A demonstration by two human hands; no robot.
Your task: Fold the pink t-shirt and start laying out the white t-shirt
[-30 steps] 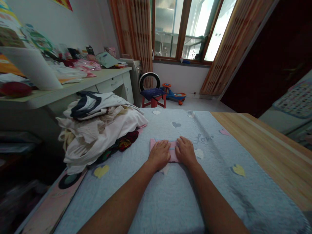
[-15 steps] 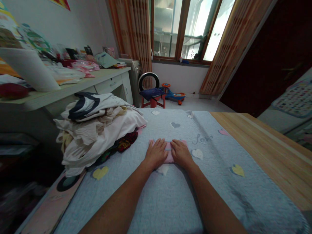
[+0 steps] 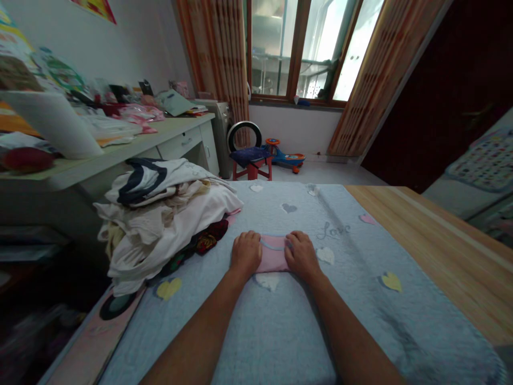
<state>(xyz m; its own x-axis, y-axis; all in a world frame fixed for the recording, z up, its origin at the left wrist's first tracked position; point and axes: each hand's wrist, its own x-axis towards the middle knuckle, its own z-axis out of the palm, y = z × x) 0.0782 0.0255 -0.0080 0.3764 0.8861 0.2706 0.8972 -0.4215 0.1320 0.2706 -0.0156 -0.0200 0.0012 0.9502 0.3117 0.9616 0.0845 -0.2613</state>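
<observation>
A small pink folded cloth (image 3: 274, 259) with a pale blue line across it lies on the light blue heart-patterned bedspread (image 3: 276, 331). My left hand (image 3: 246, 252) is at its left edge, fingers curled in and closed on the cloth. At the opposite edge my right hand (image 3: 300, 255) grips the cloth with bent fingers. The fingertips of both hands are partly hidden. Between the hands the cloth's middle shows flat.
A heap of white and beige clothes (image 3: 172, 214) lies to the left, with a dark red patterned fabric (image 3: 211, 237) beneath. Bare wooden boards (image 3: 385, 214) border the right. Beyond the far edge stand a red stool (image 3: 252, 171) and a blue ride-on toy (image 3: 286, 156).
Both hands have gone from lying flat on the pink cloth to curled grips at its edges. My left hand shifted left, uncovering more of the cloth.
</observation>
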